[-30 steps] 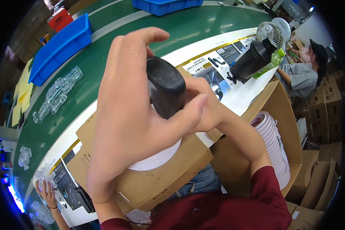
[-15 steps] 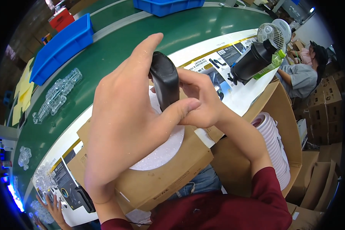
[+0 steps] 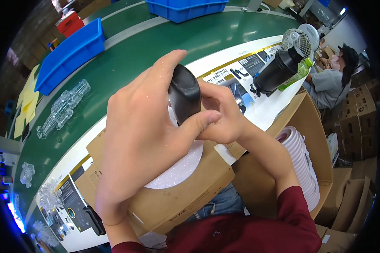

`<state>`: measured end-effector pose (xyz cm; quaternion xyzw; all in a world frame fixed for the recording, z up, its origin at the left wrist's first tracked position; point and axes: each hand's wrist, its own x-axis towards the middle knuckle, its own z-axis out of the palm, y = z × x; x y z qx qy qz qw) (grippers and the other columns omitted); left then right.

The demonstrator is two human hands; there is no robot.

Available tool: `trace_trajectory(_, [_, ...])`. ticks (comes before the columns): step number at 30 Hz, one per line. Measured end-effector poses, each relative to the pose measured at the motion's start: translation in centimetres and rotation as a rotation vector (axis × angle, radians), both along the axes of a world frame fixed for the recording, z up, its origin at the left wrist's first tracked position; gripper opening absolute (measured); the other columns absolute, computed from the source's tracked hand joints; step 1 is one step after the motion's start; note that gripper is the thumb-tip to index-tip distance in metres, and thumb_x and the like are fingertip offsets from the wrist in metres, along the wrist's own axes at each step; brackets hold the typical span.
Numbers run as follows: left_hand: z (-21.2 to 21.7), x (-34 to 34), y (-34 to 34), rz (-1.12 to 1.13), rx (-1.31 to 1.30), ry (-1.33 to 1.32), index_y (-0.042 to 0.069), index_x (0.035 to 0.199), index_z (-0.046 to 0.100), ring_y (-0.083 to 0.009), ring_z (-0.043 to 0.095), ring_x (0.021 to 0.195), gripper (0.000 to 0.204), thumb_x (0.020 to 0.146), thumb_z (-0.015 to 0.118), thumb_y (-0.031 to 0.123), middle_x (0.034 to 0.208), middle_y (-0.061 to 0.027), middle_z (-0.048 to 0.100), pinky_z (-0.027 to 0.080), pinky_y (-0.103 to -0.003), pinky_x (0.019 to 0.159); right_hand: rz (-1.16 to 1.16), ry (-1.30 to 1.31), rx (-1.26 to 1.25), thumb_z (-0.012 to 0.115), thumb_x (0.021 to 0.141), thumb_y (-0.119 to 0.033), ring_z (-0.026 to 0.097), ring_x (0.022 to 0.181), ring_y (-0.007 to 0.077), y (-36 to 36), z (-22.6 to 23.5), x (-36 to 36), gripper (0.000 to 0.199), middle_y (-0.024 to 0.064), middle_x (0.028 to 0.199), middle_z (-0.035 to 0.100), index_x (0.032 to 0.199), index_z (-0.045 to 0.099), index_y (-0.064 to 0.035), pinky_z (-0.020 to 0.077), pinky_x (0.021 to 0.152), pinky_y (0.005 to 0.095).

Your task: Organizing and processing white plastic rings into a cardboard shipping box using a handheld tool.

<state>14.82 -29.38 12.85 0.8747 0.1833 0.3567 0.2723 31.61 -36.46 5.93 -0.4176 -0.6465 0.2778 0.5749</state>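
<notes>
Between my two hands stands a smooth black plastic part (image 3: pixel 185 92) with a rounded top, held up in front of me. My left hand (image 3: pixel 137 139) is curled round its left side, index finger pointing up and thumb reaching across toward my other hand. My right hand (image 3: pixel 223 114) grips the part from the right with bent fingers, partly hidden behind it. Below them, a roll of white sparkly foam sheet (image 3: pixel 177 173) sits in an open cardboard box (image 3: pixel 190 198) at my lap. The lower end of the black part is hidden by my left hand.
Printed packaging sheets (image 3: pixel 223 76) cover the white ledge beside a green conveyor (image 3: pixel 143 46). Blue bins (image 3: pixel 71 55) and clear plastic trays (image 3: pixel 65 107) lie beyond. On the right are a black bottle (image 3: pixel 278 69), small fan (image 3: pixel 296 40), carton (image 3: pixel 316 139) with stacked pink-white rolls (image 3: pixel 299 164), and a seated person.
The black part and both hands sit slightly lower and to the right in view, with the grip unchanged. Another person's hand at the lower left has mostly left the view.
</notes>
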Motion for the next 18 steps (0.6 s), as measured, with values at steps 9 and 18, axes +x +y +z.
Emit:
trace_trajectory(9, [0.0, 0.2, 0.0, 0.013, 0.040, -0.020, 0.000, 0.120, 0.061, -0.0205, 0.062, 0.071, 0.062, 0.064, 0.084, 0.010, 0.078, -0.0117, 0.064, 0.051, -0.031, 0.073, 0.016, 0.100, -0.092, 0.082, 0.066, -0.014, 0.056, 0.084, 0.0153, -0.3, 0.1, -0.3, 0.049, 0.0066, 0.093, 0.067, 0.109, 0.065, 0.0019, 0.0440, 0.077, 0.0289])
trace_trajectory(18, [-0.3, 0.3, 0.0, 0.024, 0.063, -0.033, 0.000, 0.118, 0.062, -0.0206, 0.061, 0.069, 0.059, 0.065, 0.085, 0.012, 0.076, -0.0116, 0.063, 0.050, -0.031, 0.071, 0.037, 0.152, -0.101, 0.079, 0.067, -0.011, 0.060, 0.088, 0.0145, -0.5, 0.0, -0.5, 0.043, 0.0074, 0.093, 0.067, 0.106, 0.065, 0.0018, 0.0460, 0.082, 0.0291])
